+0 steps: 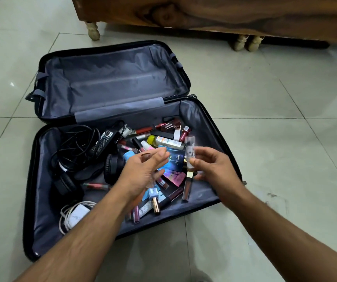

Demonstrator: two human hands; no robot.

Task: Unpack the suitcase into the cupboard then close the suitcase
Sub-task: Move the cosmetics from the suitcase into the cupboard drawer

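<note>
A black suitcase (pixel 41 237) lies open flat on the floor, its grey-lined far half (pixel 114 78) holding nothing. The near half holds black cables and a power adapter (pixel 106 139), black headphones (pixel 112 165), a white charger (pixel 78 215) and several cosmetics, among them a blue box (pixel 174 159). My right hand (pixel 210 167) is over the right side of the pile, shut on a small clear tube (pixel 190 148) held upright. My left hand (pixel 143 171) hovers over the middle of the pile, palm up, fingers apart, holding nothing I can make out.
A wooden cupboard or bed base (pixel 224 13) on short turned legs (pixel 93 30) stands beyond the suitcase. Pale floor tiles (pixel 285 119) surround the case on all sides.
</note>
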